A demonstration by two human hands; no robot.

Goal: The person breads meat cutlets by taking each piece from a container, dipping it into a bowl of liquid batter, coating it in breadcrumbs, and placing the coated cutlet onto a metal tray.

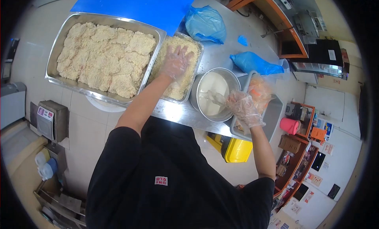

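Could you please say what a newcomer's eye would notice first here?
Perhaps the large tray of crumb-coated pieces at upper left would stand out. Beside it, the gloved left hand lies on crumbs in a smaller tray. A bright blue surface lies at top.

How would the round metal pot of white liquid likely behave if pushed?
The round metal pot would probably slide without flexing, as its wall looks like rigid metal. The white liquid inside likely makes it fairly heavy and apt to slosh. Smears of that liquid on the inner wall might make it slippery to grip there.
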